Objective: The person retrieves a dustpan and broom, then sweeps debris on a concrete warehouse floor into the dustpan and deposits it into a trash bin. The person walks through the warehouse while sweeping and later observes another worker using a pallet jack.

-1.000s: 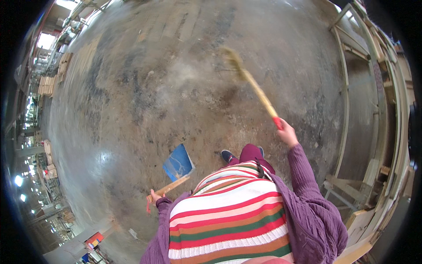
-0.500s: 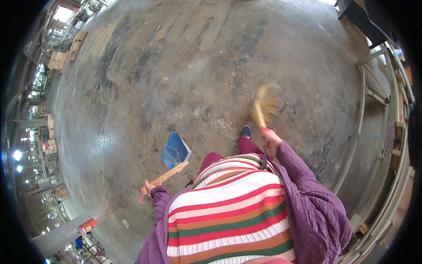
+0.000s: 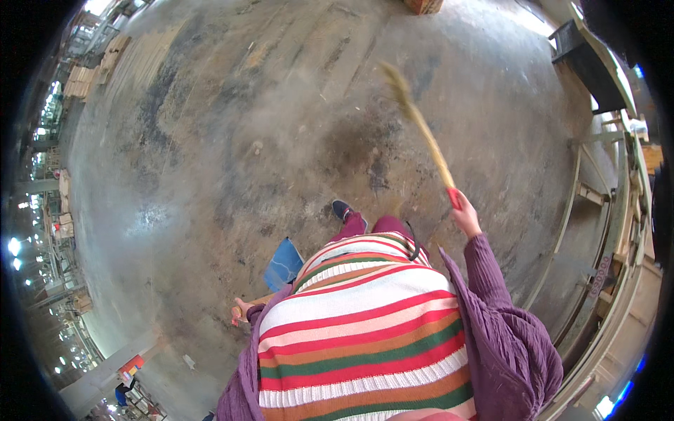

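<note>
My right hand [image 3: 465, 217] is closed round the red grip of a broom [image 3: 428, 137]. The broom's straw-coloured handle slants up and to the left, and its bristle end is smeared by motion over the floor ahead. At my left side, my left hand [image 3: 243, 309] grips the wooden handle of a blue dustpan [image 3: 284, 264]. The dustpan hangs low beside my leg. Part of its handle is hidden behind my sleeve and striped sweater.
Stained concrete floor [image 3: 210, 175] spreads ahead. Wooden frames [image 3: 618, 231] line the right side, with a dark bench [image 3: 590, 67] beyond them. Stacked boards [image 3: 81, 81] stand at the far left, and a pale post [image 3: 105, 372] is at the lower left.
My right hand has raised and stretched the broom forward, away from my body. The left hand and dustpan have drawn closer to my side. My feet have stepped.
</note>
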A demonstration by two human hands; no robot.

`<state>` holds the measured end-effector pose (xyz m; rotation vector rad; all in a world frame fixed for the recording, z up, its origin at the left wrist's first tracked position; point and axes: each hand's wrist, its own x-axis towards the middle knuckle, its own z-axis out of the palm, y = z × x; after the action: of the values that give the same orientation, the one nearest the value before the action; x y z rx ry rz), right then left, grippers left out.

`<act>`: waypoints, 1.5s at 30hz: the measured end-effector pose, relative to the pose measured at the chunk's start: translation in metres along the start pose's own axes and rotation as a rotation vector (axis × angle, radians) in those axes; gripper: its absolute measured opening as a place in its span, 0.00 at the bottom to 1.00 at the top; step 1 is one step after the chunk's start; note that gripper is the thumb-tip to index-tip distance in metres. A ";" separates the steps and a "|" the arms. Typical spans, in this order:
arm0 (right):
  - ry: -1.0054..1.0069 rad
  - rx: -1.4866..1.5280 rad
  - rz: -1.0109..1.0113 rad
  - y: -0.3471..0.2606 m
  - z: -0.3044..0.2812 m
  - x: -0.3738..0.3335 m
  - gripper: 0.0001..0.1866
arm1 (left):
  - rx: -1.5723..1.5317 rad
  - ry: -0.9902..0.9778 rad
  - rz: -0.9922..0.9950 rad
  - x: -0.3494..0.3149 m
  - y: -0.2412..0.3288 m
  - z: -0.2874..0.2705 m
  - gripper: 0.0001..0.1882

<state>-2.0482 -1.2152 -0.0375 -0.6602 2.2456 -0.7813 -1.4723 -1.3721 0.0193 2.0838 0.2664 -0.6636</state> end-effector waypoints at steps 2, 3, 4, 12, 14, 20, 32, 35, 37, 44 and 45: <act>0.161 -0.172 0.123 0.027 -0.022 0.006 0.36 | 0.050 0.008 0.033 -0.010 0.015 0.033 0.34; 0.263 -0.178 0.245 0.032 -0.025 0.013 0.25 | 0.081 0.021 0.073 -0.013 0.026 0.047 0.34; 0.242 0.020 0.363 0.024 -0.030 0.033 0.20 | 0.123 0.038 0.132 -0.015 0.037 0.060 0.34; -0.545 0.762 0.861 -0.106 0.037 0.196 0.03 | -0.215 0.102 0.236 -0.056 0.058 0.102 0.30; -0.649 0.595 0.724 -0.161 0.096 0.241 0.04 | -0.323 0.157 0.227 -0.080 0.047 0.099 0.28; -0.938 0.734 0.594 -0.326 0.203 0.400 0.09 | -0.645 -0.007 -0.068 -0.122 0.010 0.083 0.22; -1.545 -0.434 0.394 -0.349 0.103 0.261 0.12 | -0.691 0.639 -0.132 -0.262 -0.266 -0.027 0.14; -1.711 -0.508 0.443 -0.319 0.104 0.158 0.09 | -0.662 0.752 -0.202 -0.306 -0.332 -0.051 0.17; -1.830 -0.721 0.551 -0.259 0.109 0.104 0.09 | -0.667 0.816 -0.272 -0.350 -0.383 -0.077 0.15; -2.119 -0.923 -0.007 -0.065 0.194 0.019 0.10 | -0.175 1.031 -0.272 -0.450 -0.432 -0.129 0.12; -2.121 -0.921 -0.208 -0.051 0.205 0.024 0.08 | -0.083 1.053 -0.331 -0.457 -0.433 -0.134 0.12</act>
<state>-1.9047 -1.3371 -0.1363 -1.1908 0.3373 0.8302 -1.9889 -0.9886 0.0253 2.1465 1.2101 0.3320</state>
